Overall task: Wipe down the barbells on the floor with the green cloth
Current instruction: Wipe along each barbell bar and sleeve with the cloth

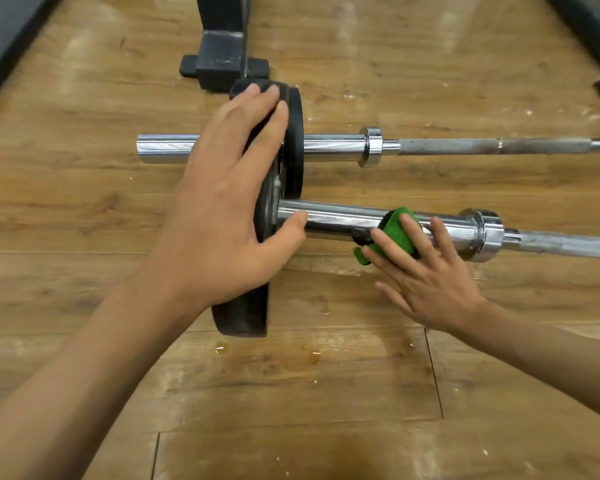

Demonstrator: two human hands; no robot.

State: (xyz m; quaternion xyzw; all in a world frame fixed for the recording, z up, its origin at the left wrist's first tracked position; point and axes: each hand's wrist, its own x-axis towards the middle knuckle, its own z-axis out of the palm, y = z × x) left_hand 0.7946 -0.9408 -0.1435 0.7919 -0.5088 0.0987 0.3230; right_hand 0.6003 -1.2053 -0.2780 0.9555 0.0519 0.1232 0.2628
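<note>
right hand was flat, pressing the green cloth on the near barbell, which ran left-right across the floor, while the open left hand steadied its plate, thumb maybe touching the barbell too.

left hand lies flat with straight fingers, right hand reaches forward with fingers spread.

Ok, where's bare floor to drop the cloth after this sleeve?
Broad wood floor lies this side of the near barbell, right of its black plate, bar a few wet drops. The strip up to the far barbell is narrow and plate-crowded.
</note>
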